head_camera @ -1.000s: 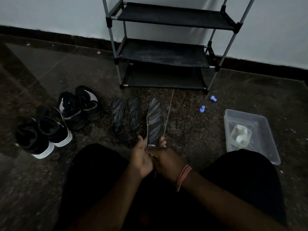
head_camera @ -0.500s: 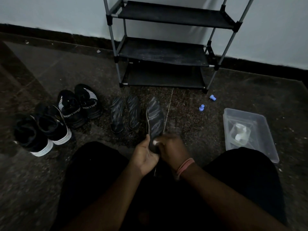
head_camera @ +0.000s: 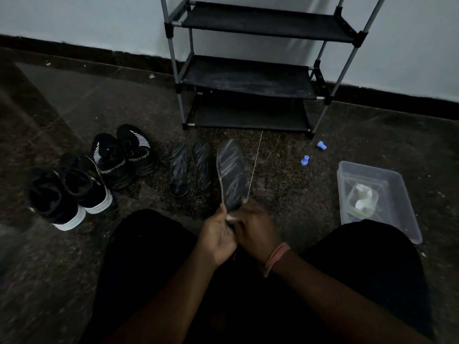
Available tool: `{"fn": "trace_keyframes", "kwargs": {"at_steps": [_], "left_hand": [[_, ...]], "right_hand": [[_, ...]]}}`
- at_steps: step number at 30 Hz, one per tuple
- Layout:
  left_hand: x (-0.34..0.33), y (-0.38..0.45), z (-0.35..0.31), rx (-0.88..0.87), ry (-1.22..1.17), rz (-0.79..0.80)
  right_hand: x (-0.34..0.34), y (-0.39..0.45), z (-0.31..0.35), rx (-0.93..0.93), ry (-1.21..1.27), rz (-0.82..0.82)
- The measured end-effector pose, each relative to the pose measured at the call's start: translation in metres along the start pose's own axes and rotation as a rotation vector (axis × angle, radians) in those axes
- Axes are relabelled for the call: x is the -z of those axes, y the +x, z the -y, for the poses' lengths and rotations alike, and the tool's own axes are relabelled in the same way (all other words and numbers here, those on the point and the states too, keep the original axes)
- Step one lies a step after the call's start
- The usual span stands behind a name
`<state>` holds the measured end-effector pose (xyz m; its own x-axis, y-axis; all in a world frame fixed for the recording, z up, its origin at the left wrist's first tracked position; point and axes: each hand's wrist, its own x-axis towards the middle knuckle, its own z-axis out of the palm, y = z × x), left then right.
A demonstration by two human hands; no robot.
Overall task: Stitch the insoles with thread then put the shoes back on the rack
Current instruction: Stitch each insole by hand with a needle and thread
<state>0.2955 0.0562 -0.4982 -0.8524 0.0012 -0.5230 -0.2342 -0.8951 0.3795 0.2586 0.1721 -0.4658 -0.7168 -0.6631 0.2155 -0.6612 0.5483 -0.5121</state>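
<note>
The right hand (head_camera: 255,227) has slid from the insole's right edge to its heel, meeting the left hand (head_camera: 218,234). Both grip the insole (head_camera: 232,173), held upright over the floor before the rack (head_camera: 248,78). Thread (head_camera: 255,157) runs taut beside it. Two insoles (head_camera: 190,167) and shoes (head_camera: 99,170) lie left.

The dark speckled stone floor (head_camera: 285,175) carries a black three-tier metal shoe rack (head_camera: 248,75) at twelve o'clock. At nine o'clock stand two pairs of black sneakers (head_camera: 84,177). Two dark patterned insoles (head_camera: 190,168) lie near the centre. At three o'clock sit two small blue plastic spools (head_camera: 305,160) and a clear plastic tray (head_camera: 397,184).
</note>
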Motion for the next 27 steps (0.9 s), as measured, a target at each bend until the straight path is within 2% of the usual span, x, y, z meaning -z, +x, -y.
{"fn": "trace_keyframes", "kwargs": {"at_steps": [2,5,6,10,11,14,15,18,19,20,22,23,25,27], "left_hand": [[0.001,0.001,-0.004,-0.003,-0.002,0.025],[-0.007,0.003,-0.001,-0.046,0.019,0.005],[-0.006,0.005,0.001,-0.049,0.018,-0.011],[0.004,0.007,-0.001,-0.038,0.028,-0.043],[0.003,0.007,-0.001,-0.055,0.039,-0.043],[-0.001,0.008,0.003,-0.119,0.055,-0.022],[-0.001,0.009,0.004,-0.126,0.065,-0.020],[0.008,0.011,0.003,-0.134,0.078,-0.066],[0.008,0.010,0.002,-0.137,0.078,-0.067],[0.005,0.008,0.001,-0.146,0.084,-0.063],[-0.004,0.003,0.002,-0.128,0.091,-0.023],[-0.004,0.003,0.003,-0.121,0.082,-0.012],[-0.006,-0.001,0.001,-0.124,0.034,-0.021],[-0.002,0.002,-0.004,-0.151,0.019,-0.027]], "right_hand": [[0.000,-0.007,0.004,0.032,0.061,0.019],[0.012,0.009,-0.016,-0.114,-0.048,-0.147],[0.012,0.010,-0.016,-0.139,-0.089,-0.158],[-0.009,-0.008,0.004,0.033,-0.004,0.036],[-0.007,-0.005,0.000,0.016,0.003,0.019],[0.010,0.013,-0.022,-0.166,-0.040,-0.181],[0.011,0.013,-0.021,-0.166,-0.049,-0.176],[-0.003,-0.006,0.003,-0.006,0.021,0.040],[-0.005,-0.009,0.005,0.007,0.030,0.056],[-0.003,-0.005,-0.001,-0.036,0.037,0.010],[0.008,0.008,-0.018,-0.177,0.021,-0.213],[0.013,0.010,-0.020,-0.199,0.013,-0.260],[0.011,0.004,-0.012,-0.050,-0.041,-0.171],[0.001,-0.011,-0.001,0.094,-0.062,0.026]]}}
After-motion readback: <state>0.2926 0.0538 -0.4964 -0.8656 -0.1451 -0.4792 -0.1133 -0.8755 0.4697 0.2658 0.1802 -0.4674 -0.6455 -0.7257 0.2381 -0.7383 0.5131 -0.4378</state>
